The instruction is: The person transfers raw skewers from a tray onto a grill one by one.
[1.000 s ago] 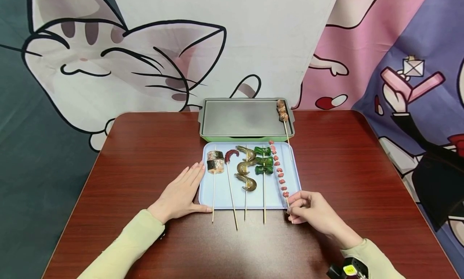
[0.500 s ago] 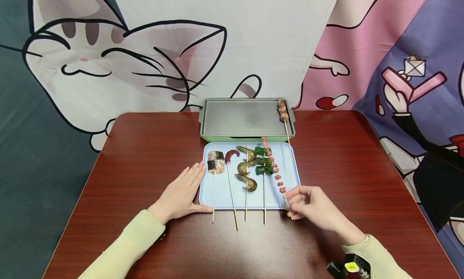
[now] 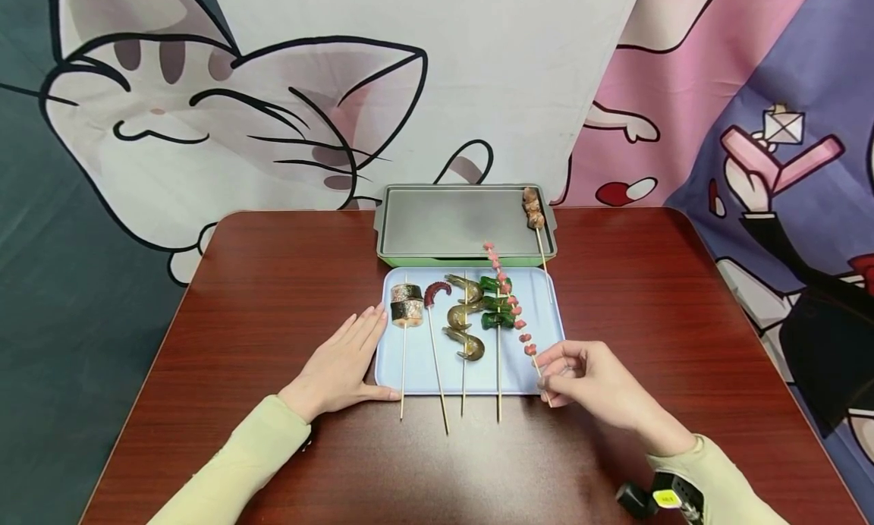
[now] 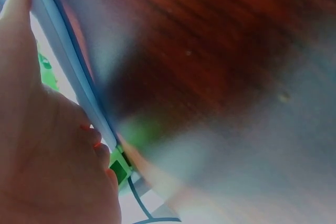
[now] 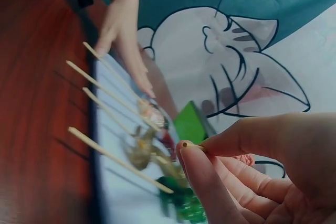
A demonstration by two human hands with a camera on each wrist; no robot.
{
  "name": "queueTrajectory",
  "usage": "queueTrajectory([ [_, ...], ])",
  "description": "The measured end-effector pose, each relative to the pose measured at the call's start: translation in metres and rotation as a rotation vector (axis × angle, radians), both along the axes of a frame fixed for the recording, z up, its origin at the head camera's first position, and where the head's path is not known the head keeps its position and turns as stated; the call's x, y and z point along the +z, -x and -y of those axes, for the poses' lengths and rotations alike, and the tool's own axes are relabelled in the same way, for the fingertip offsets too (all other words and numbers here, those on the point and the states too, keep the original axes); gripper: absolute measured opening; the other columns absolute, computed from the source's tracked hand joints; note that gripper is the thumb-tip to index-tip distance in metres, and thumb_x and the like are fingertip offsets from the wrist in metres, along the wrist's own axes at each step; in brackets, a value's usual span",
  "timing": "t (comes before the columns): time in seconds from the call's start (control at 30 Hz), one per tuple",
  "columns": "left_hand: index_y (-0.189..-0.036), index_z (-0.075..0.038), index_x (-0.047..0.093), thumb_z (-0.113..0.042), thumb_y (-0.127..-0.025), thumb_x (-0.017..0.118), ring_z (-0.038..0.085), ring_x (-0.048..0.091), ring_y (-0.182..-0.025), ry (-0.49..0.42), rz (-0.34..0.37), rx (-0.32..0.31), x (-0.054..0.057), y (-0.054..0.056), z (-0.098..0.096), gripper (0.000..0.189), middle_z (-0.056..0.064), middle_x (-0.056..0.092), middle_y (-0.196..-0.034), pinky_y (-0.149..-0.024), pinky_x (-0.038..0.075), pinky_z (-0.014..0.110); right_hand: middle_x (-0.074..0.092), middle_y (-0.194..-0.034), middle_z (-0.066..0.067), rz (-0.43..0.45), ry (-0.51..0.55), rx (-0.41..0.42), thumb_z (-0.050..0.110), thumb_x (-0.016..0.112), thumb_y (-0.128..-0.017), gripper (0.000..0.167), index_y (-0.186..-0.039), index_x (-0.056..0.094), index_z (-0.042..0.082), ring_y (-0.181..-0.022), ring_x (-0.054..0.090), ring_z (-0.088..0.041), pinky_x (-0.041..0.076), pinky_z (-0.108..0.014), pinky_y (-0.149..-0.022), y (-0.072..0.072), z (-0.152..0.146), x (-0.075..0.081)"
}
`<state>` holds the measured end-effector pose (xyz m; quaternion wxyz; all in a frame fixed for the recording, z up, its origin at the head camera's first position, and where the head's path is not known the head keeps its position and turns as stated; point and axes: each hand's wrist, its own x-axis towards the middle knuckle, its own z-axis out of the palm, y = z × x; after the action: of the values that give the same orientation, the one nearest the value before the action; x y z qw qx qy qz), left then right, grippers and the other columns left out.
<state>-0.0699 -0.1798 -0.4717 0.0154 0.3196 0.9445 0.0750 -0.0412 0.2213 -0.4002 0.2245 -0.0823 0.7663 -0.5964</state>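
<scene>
My right hand [image 3: 580,377] pinches the bare stick end of a skewer threaded with small pink pieces [image 3: 514,310]. In the head view that skewer slants up and left, its tip overlapping the grill's front edge. The right wrist view shows the stick end [image 5: 192,146] between thumb and index finger. With straight fingers, my left hand [image 3: 344,358] rests against the left edge of the light blue tray [image 3: 437,385]. Lying on the tray are a fish-roll skewer [image 3: 407,305], a dark red tentacle skewer [image 3: 435,291], a shrimp skewer [image 3: 466,347] and a green pepper skewer [image 3: 497,320].
Behind the tray stands a grey-topped green grill pan [image 3: 451,221]. A browned meat skewer [image 3: 532,209] lies at its right side, stick pointing toward the tray. Several stick ends overhang the tray's front edge above the brown table [image 3: 307,282]. A cartoon cloth [image 3: 519,70] hangs behind.
The pink skewer has risen off the tray's right side, its tip swinging left across the green peppers and forward to the grill. My right hand has moved slightly forward. My left hand stays put.
</scene>
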Motion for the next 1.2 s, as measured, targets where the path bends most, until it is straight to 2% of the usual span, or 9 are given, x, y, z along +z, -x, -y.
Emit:
queueTrajectory([
  [0.13,-0.155,0.01,0.029,-0.083,-0.078,0.061,0.035,0.023,-0.15,0.001,-0.006,-0.002,0.0,0.0,0.0,0.125,0.023,0.023,-0.164,-0.123,0.018,0.046,0.071,-0.086,-0.026,-0.1,-0.029,-0.035,-0.006,0.071,-0.088,0.022,-0.108,0.065,-0.014,-0.066,0.07,-0.02,0.062,-0.036,-0.062,0.013,0.0,0.013],
  [0.23,-0.155,0.01,0.029,-0.083,-0.078,0.061,0.035,0.023,-0.15,-0.001,-0.007,-0.002,-0.001,0.0,-0.001,0.125,0.023,0.023,-0.164,-0.123,0.018,0.046,0.072,-0.086,-0.023,-0.145,-0.038,-0.077,-0.005,0.072,-0.088,0.023,-0.108,0.065,-0.013,-0.068,0.071,-0.019,0.062,-0.036,-0.062,0.026,0.0,0.023],
  [0.47,-0.155,0.01,0.028,-0.082,-0.079,0.061,0.035,0.023,-0.151,-0.006,0.0,0.001,-0.001,-0.001,0.0,0.124,0.023,0.023,-0.164,-0.123,0.018,0.046,0.073,-0.089,-0.022,-0.136,-0.054,-0.185,-0.002,0.071,-0.091,0.026,-0.114,0.065,-0.013,-0.074,0.073,-0.024,0.063,-0.038,-0.068,0.066,0.001,0.035],
  [0.67,-0.155,0.01,0.029,-0.082,-0.079,0.062,0.036,0.024,-0.15,-0.001,-0.013,-0.004,0.0,-0.001,0.001,0.124,0.023,0.024,-0.163,-0.123,0.019,0.047,0.072,-0.092,-0.025,-0.06,-0.062,-0.212,-0.001,0.069,-0.092,0.028,-0.116,0.065,-0.014,-0.072,0.072,-0.021,0.063,-0.038,-0.072,0.101,0.0,0.028],
  [0.83,-0.155,0.011,0.03,-0.082,-0.079,0.061,0.036,0.025,-0.15,0.001,-0.018,-0.009,0.0,-0.001,0.0,0.123,0.024,0.024,-0.163,-0.123,0.02,0.048,0.073,-0.094,-0.025,0.007,-0.104,-0.222,0.001,0.067,-0.094,0.031,-0.119,0.063,-0.017,-0.072,0.073,-0.021,0.063,-0.038,-0.075,0.12,-0.004,0.016],
  [1.0,-0.155,0.01,0.029,-0.081,-0.08,0.062,0.036,0.025,-0.15,0.004,-0.016,-0.008,-0.001,-0.001,0.001,0.123,0.024,0.024,-0.163,-0.122,0.02,0.048,0.074,-0.092,-0.021,0.052,-0.138,-0.228,0.003,0.066,-0.097,0.035,-0.123,0.06,-0.019,-0.07,0.071,-0.02,0.063,-0.035,-0.072,0.13,-0.006,0.009],
  [1.2,-0.154,0.011,0.031,-0.08,-0.08,0.063,0.037,0.026,-0.149,-0.016,-0.028,-0.012,-0.001,0.0,0.001,0.122,0.024,0.026,-0.163,-0.122,0.021,0.048,0.073,-0.094,-0.022,0.074,-0.144,-0.22,0.004,0.066,-0.097,0.036,-0.123,0.059,-0.019,-0.068,0.07,-0.017,0.063,-0.033,-0.07,0.131,-0.005,0.006],
])
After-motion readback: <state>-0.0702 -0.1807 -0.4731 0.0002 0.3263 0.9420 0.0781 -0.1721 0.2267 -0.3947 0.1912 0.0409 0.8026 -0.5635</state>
